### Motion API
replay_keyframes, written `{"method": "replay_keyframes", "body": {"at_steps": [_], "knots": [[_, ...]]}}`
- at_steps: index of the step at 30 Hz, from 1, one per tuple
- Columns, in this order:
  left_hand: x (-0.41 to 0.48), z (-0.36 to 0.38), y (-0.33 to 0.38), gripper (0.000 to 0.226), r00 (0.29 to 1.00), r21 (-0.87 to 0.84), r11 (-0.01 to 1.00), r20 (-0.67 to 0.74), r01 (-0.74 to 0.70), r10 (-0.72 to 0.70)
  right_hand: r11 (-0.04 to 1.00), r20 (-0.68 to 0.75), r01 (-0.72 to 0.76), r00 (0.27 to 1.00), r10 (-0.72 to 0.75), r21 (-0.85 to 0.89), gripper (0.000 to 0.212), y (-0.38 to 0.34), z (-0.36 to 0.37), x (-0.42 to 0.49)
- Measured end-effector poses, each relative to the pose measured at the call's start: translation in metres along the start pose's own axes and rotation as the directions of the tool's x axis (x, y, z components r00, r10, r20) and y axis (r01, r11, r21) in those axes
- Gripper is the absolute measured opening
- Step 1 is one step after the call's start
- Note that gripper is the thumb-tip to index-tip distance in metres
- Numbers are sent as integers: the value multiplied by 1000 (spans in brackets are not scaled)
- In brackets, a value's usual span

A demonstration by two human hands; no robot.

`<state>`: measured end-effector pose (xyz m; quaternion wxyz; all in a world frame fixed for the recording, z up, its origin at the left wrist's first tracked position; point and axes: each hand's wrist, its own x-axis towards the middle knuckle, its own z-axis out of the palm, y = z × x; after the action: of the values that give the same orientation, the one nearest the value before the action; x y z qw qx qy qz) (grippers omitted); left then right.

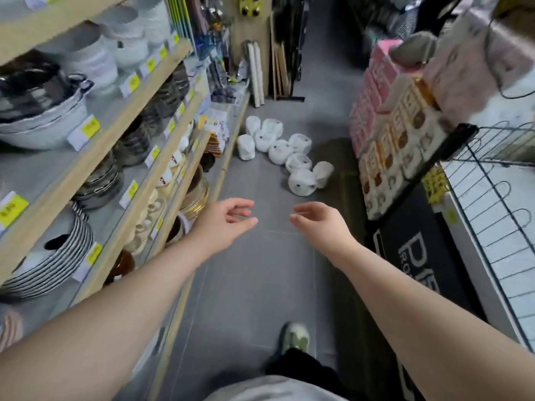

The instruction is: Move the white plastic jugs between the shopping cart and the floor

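— So, where are the white plastic jugs (279,151)?

— All on the floor (254,285), in a loose cluster up the aisle. I count about nine, though the blur makes that uncertain. Several lie tipped on their sides and touch their neighbours. The farthest ones sit close to the foot of the shelves (121,131).

— And the shopping cart (492,180)?

— At the right edge only its wire side and a dark bar along the top show. I can't see any jug inside the part that is in view.

— What are the hands doing?

— Both are out in front over the grey tiles, well short of the jugs. The left hand (228,217) has relaxed, slightly curved fingers and holds nothing. The right hand (315,219) is the same: fingers loose, nothing between them. The palms turn partly toward each other, with a clear gap between the two.

— What lines the aisle?

— On the left, the shelves carry bowls (40,128), a stack of striped plates (58,261) and yellow price tags (90,127) along the wooden edges. On the right, pink and white boxes (399,134) are stacked beside the cart.

— Anything of the person besides the arms?

— One pale shoe (295,338) on the tiles at the bottom, below a dark trouser leg.
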<state>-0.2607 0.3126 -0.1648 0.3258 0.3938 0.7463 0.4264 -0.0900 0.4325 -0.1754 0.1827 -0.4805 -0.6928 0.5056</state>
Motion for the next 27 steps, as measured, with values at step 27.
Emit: {"method": "replay_keyframes", "body": {"at_steps": [27], "knots": [[608, 88, 3, 27, 965, 61, 992, 234, 111, -122, 939, -114, -342, 934, 337, -24, 33, 19, -99, 557]]}}
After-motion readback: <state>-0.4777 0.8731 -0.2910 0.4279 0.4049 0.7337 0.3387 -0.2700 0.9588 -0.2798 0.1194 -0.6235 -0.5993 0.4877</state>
